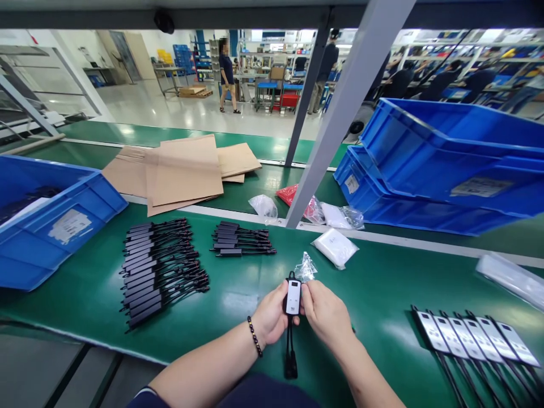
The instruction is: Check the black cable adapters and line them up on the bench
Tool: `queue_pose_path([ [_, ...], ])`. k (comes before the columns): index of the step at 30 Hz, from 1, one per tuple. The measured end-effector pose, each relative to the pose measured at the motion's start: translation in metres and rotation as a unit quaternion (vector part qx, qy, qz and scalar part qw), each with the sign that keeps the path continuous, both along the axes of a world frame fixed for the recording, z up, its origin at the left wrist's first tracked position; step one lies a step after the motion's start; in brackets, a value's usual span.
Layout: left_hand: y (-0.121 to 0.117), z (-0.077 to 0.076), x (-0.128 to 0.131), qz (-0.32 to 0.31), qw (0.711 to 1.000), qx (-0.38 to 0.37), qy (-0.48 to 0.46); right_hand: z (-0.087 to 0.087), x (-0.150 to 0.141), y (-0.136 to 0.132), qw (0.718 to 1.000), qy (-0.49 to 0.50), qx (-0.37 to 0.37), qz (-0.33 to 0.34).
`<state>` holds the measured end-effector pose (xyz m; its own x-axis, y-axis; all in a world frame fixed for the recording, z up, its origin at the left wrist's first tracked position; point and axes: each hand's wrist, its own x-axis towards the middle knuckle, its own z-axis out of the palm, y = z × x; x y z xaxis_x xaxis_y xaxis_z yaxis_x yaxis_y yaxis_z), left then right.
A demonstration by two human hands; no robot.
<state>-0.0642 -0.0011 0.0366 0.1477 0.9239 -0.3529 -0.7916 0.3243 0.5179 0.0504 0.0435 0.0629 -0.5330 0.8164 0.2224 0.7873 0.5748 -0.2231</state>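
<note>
Upright in front of me is a small black electronic module (293, 297) with a silver-white front, a small dark window and a loop on top. Two short black cables with plugs (290, 365) hang from its lower end. My left hand (271, 317) is closed around its left side and back. At its right edge, my right hand (326, 311) has its thumb and fingers pressed together; whatever lies in that pinch is hidden. A crumpled piece of clear plastic (306, 266) lies just beyond the module, close to my right fingers.
Rows of black modules (144, 277) with cables lie left, another group (232, 241) farther back. Several silver-faced modules (476, 337) lie right. Blue bins (76, 218) flank the bench, stacked at right (450, 164). Cardboard (187, 170), plastic bags (335, 247) and a slanted post (327, 147) stand beyond.
</note>
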Motion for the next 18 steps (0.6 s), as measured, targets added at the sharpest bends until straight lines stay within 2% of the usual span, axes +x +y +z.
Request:
queue_pose_path([
  [11, -0.0002, -0.0017, 0.0006, 0.020, 1.000, 0.006, -0.002, -0.0032, 0.0010, 0.0014, 1.000, 0.004, 0.005, -0.010],
  [18, -0.0005, -0.0032, 0.0014, 0.025, 1.000, 0.000, 0.001, 0.0015, -0.0001, 0.0032, 0.996, 0.036, -0.087, -0.010],
])
